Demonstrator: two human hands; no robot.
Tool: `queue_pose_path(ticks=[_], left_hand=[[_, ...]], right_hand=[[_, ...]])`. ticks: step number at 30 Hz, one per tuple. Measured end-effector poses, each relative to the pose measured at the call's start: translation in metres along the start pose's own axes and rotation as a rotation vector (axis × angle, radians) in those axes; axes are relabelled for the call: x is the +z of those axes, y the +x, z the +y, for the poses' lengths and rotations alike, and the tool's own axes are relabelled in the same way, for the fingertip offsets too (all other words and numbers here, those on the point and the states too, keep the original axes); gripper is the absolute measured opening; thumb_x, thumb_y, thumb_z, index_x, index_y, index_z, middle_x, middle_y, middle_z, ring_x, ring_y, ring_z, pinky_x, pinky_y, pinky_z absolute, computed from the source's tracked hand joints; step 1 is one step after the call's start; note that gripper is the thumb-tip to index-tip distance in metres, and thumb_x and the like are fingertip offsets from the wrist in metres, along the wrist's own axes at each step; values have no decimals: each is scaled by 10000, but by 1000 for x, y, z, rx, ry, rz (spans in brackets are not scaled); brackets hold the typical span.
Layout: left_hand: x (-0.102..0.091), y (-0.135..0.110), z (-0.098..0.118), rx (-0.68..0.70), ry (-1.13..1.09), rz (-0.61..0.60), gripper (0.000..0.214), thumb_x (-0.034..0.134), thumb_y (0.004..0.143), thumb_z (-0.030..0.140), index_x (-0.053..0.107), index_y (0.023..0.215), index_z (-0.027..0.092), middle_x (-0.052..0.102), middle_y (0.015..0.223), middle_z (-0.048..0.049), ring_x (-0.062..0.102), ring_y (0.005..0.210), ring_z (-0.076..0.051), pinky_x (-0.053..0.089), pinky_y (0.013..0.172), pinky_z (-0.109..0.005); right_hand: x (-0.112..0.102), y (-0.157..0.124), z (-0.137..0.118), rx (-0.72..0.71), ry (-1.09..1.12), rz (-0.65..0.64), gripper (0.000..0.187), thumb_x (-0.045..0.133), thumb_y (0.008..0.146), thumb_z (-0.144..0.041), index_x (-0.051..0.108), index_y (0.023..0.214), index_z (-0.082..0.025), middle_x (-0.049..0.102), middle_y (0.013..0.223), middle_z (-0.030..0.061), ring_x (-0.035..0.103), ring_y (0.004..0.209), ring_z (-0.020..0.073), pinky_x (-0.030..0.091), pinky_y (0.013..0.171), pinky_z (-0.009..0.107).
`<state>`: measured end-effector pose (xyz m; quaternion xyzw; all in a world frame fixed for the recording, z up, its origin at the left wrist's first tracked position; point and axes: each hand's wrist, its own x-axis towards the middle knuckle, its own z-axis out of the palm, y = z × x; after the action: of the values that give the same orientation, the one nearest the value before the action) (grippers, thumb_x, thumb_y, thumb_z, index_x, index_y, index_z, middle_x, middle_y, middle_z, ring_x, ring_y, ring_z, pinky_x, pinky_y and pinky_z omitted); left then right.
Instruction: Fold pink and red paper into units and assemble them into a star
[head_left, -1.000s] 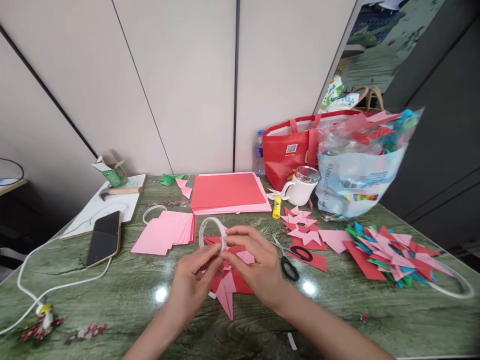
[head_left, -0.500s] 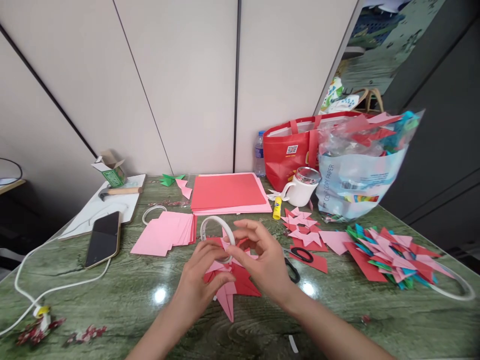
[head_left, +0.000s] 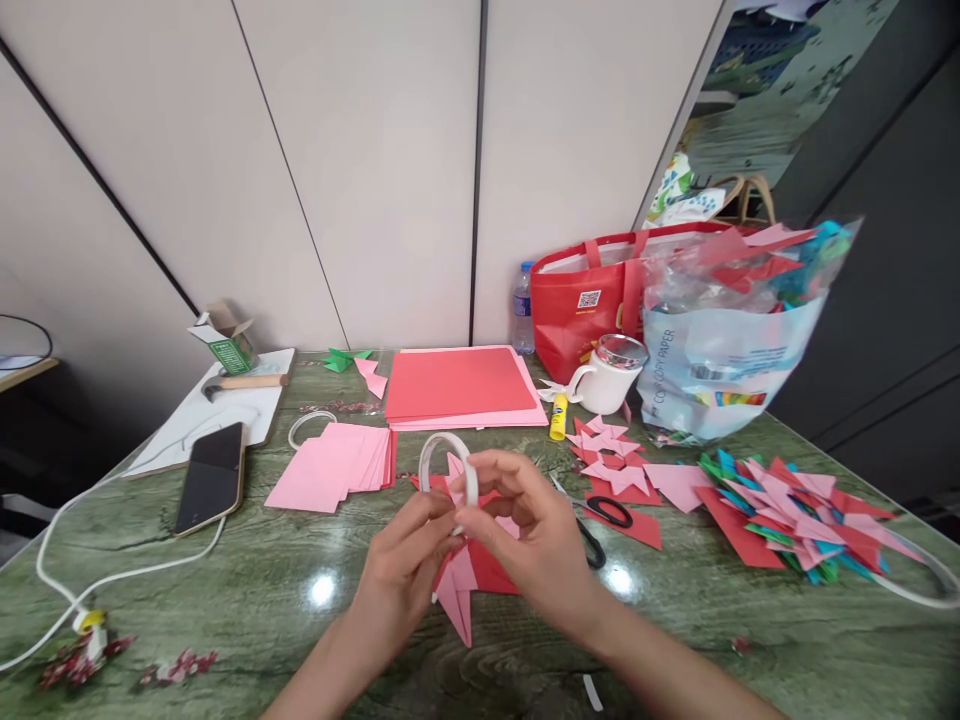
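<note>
A roll of white tape (head_left: 444, 446) stands on edge between my hands above folded red and pink paper. My right hand (head_left: 529, 525) grips its right side, thumb in front and fingers curled behind. My left hand (head_left: 409, 550) is closed, its thumb and fingertips pinched at the roll's lower edge; the tape end there is too small to make out. Below lies a red and pink folded paper piece (head_left: 491, 565), partly covered by both hands, with a pink point (head_left: 455, 600) sticking out toward me.
Black-handled scissors (head_left: 611, 511) lie right of my hand, near folded stars (head_left: 619, 474) and a colourful paper wreath (head_left: 806, 515). Pink squares (head_left: 322, 470), another tape roll (head_left: 304, 428) and a phone (head_left: 212, 478) lie left. Behind are red sheets (head_left: 457, 382), a glue stick (head_left: 558, 418) and a mug (head_left: 606, 385).
The tape roll has turned and shifted slightly right. My left thumb has come up from below to meet the fingers at the roll's lower edge. My right hand keeps its hold.
</note>
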<state>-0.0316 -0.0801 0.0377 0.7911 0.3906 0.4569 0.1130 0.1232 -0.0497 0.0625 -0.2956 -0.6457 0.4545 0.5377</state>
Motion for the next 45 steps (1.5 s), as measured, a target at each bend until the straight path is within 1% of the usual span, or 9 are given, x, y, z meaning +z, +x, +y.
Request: queue_pose_path(ticks=[11, 18, 22, 26, 31, 34, 38, 42, 45], left_hand=[[-1, 5, 10, -29, -25, 40, 243, 448, 858, 86, 628, 968, 207, 651, 905, -75, 625, 829, -167, 514, 683, -259], [6, 2, 11, -122, 8, -13, 227, 500, 858, 142, 588, 1057, 206, 662, 978, -83, 623, 907, -191, 522, 766, -303], [0, -1, 17, 102, 237, 112, 259, 564, 821, 129, 592, 1069, 197, 641, 1063, -107, 598, 991, -222, 510, 807, -329], [-21, 3, 27, -40, 417, 300, 307, 648, 769, 154, 590, 1053, 255, 652, 866, -36, 603, 794, -179, 498, 719, -299], [-30, 12, 20, -343, 165, 47, 228, 448, 887, 318, 591, 1044, 234, 636, 889, -50, 596, 825, -190, 497, 710, -316], [-26, 13, 16, -378, 123, -14, 252, 448, 882, 310, 615, 1053, 230, 592, 937, -75, 563, 898, -205, 481, 762, -341], [-18, 14, 24, -394, -172, -169, 257, 416, 903, 298, 646, 837, 205, 592, 962, -75, 550, 925, -193, 452, 816, -330], [-8, 16, 34, -551, -653, -185, 275, 364, 928, 315, 597, 966, 174, 636, 790, -57, 574, 662, -144, 483, 647, -284], [-4, 16, 33, -586, -668, -68, 202, 466, 895, 295, 595, 970, 159, 633, 709, -29, 535, 580, -111, 452, 586, -233]], right_hand=[[-2, -2, -3, -27, -3, 10, 268, 651, 765, -206, 563, 1018, -225, 656, 868, 18, 631, 733, 132, 548, 640, 254], [-2, -3, -5, -43, -79, -31, 240, 652, 763, -182, 574, 985, -228, 674, 841, 2, 637, 737, 127, 534, 667, 249], [-7, 0, -7, -72, -171, -28, 205, 602, 797, -176, 594, 997, -222, 668, 887, 16, 628, 748, 130, 532, 666, 258], [-19, 10, -7, -261, -365, -174, 212, 527, 863, -179, 626, 1041, -239, 669, 884, 27, 606, 792, 157, 514, 685, 308], [-29, 19, -4, -463, -514, -284, 282, 497, 872, -110, 610, 1074, -272, 680, 938, 14, 560, 932, 196, 483, 777, 393], [-34, 22, -5, -485, -516, -327, 303, 483, 871, -76, 606, 1062, -277, 675, 959, -2, 538, 975, 199, 462, 827, 425], [-35, 27, -5, -470, -384, -349, 264, 481, 878, -96, 620, 1022, -269, 670, 949, 4, 563, 968, 174, 475, 856, 405], [-28, 25, 0, -434, -262, -291, 217, 520, 864, -114, 632, 980, -259, 673, 914, 6, 586, 947, 162, 496, 846, 377], [-22, 17, 2, -337, -296, -98, 192, 601, 817, -134, 630, 985, -222, 630, 1055, 51, 576, 999, 171, 491, 860, 371]])
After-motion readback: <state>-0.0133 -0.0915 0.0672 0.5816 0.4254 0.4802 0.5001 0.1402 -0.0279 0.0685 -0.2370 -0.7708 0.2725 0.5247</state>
